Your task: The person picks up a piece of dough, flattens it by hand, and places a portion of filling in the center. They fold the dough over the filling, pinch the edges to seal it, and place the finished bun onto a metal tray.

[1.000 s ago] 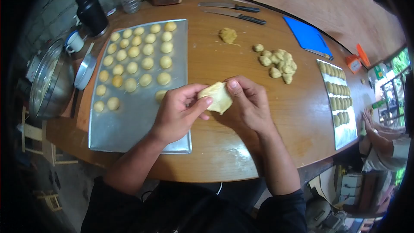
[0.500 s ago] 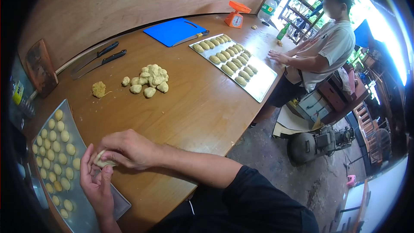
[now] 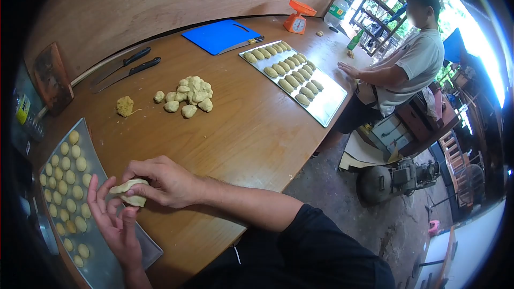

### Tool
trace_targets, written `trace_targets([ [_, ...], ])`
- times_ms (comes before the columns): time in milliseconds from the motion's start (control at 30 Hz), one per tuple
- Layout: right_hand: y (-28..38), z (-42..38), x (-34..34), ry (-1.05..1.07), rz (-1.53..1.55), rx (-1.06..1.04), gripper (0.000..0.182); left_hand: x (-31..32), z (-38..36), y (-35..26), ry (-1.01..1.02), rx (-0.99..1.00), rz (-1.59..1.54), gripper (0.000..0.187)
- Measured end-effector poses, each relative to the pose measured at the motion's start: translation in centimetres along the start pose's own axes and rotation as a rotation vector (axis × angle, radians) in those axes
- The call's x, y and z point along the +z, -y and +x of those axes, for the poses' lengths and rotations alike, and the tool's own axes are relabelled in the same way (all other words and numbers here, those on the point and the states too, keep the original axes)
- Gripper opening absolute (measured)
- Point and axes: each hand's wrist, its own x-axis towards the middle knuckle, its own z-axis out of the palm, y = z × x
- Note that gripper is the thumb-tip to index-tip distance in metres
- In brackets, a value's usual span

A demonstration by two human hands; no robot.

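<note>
A flattened piece of pale dough [image 3: 131, 191] is pinched in my right hand [image 3: 163, 182], its edge bent around the fingers. My left hand [image 3: 119, 225] is beside it, palm up with the fingers spread, its fingertips close to the dough. Below and left of my hands lies a metal tray [image 3: 115, 246] with many small round dough balls [image 3: 77, 192]. Farther up the wooden table [image 3: 225, 144] sits a pile of dough lumps [image 3: 193, 92], with a crumbly yellow-brown lump [image 3: 125, 106] to its left.
Two knives [image 3: 142, 67], a blue cutting board [image 3: 217, 36] and an orange scale [image 3: 296, 21] lie towards the wall. A second tray [image 3: 326, 108] holds oval dough pieces. Another person [image 3: 420, 53] stands at the far table edge, near a green bottle [image 3: 355, 40].
My left fingers have opened away from the dough. The dough shows wider and flatter in my right hand. The view has shifted slightly.
</note>
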Motion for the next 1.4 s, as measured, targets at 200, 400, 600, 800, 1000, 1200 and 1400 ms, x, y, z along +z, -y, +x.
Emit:
trace_targets([
  [200, 0.7, -0.1, 0.1, 0.057, 0.047, 0.027, 0.024, -5.2, 0.2, 2.8, 0.358, -0.245, 0.033, 0.032],
  [400, 1.1, -0.1, -0.4, 0.056, -0.026, 0.032, 0.029, -4.1, 0.1, 1.4, 0.283, -0.240, 0.049, 0.029],
  [600, 0.3, -0.4, -0.1, -0.013, -0.091, 0.040, 0.028, -2.9, 0.2, 0.4, 0.300, -0.343, -0.094, 0.042],
  [800, -0.3, -0.6, -0.2, 0.057, -0.138, 0.036, 0.029, -4.7, 0.1, 2.0, 0.363, -0.344, 0.034, 0.020],
  [1000, 2.0, 0.0, 0.0, 0.070, 0.066, 0.109, 0.023, -5.0, 0.4, 2.3, 0.223, -0.265, -0.028, 0.024],
  [1200, 0.6, 0.1, 0.3, 0.027, 0.149, 0.180, 0.025, -3.9, 0.4, 1.4, 0.083, -0.290, -0.222, 0.030],
  [1400, 0.1, 0.2, -0.1, -0.082, -0.050, 0.068, 0.035, -5.9, 0.8, 2.5, 0.267, -0.311, -0.186, 0.041],
])
